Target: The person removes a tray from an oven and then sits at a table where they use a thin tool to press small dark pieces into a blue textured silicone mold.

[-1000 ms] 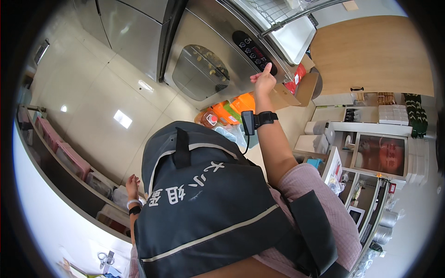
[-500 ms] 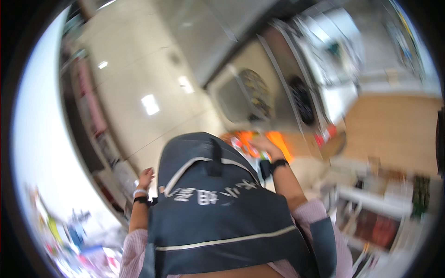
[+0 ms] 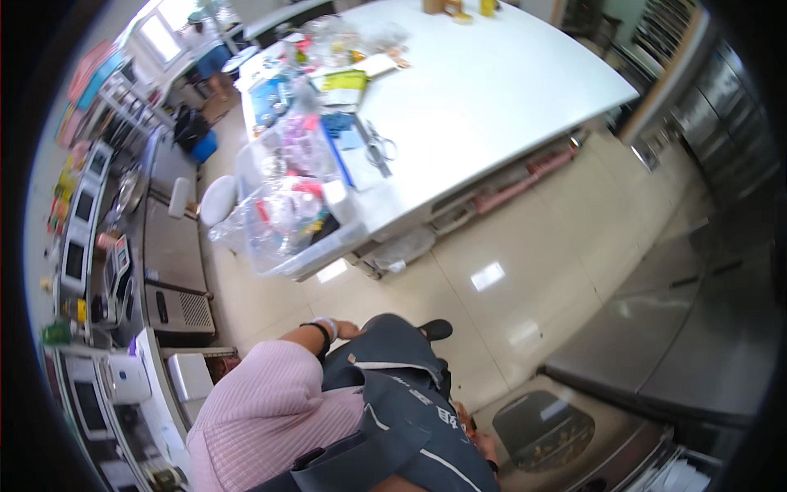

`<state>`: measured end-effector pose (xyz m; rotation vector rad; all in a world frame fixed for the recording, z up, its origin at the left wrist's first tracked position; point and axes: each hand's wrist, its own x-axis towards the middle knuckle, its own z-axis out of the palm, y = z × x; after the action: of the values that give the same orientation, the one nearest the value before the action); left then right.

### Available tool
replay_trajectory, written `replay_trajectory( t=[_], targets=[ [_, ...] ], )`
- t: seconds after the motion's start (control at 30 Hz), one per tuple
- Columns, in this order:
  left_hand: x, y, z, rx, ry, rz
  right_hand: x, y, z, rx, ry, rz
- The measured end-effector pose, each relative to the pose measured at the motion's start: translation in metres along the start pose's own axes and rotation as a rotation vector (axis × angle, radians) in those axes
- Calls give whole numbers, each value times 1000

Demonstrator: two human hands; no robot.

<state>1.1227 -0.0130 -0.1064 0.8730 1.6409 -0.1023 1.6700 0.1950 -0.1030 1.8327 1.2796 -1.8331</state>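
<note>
My left hand (image 3: 348,330) hangs beside the dark apron (image 3: 385,348), with a white band and a black band at its wrist. Its fingertips are turned away, and nothing plainly shows in it. At the lower right, my right hand (image 3: 487,448) is half hidden behind the apron. A small orange-red thing (image 3: 467,425) shows right by it, too little of it visible to name. Whether the fingers grip that thing is hidden.
A large white table (image 3: 484,98) stands ahead, with a clear plastic bin (image 3: 352,230) of bags and scissors (image 3: 379,148) on its left. Steel refrigerators (image 3: 648,328) line the right. Appliances and a steel counter fridge (image 3: 174,246) run along the left. Another person (image 3: 209,57) stands far back.
My view has swung left, bringing the white table and left counter into sight. The right hand has gone from full view beside an orange thing to half behind the apron.
</note>
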Motion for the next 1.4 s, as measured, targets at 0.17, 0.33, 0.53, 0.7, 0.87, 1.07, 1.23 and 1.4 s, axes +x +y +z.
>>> replay_trajectory(
  t=[0.17,0.33,0.53,0.7,0.87,1.07,1.23,1.4],
  targets=[
    [-47,-39,42,-189,34,-121,36,-68,-17,-84,158,15],
    [-70,-77,66,-269,147,-53,37,-151,34,-169,178,-212],
    [-94,-169,102,-250,283,220,47,-127,136,-459,33,-219],
    [-176,-306,212,-645,691,-87,-44,-196,300,-1057,-154,-199],
    [-272,-397,297,-1038,1107,-661,28,-225,442,-1064,-252,-389],
    [-306,-419,393,-1181,1168,-883,4,-282,625,-1409,-555,-840],
    [-353,-439,318,-1176,1686,-626,-13,-312,717,-1559,-650,-772],
    [-461,-426,194,-1017,1923,-583,29,-354,772,-1654,-603,-541]
  ],
)
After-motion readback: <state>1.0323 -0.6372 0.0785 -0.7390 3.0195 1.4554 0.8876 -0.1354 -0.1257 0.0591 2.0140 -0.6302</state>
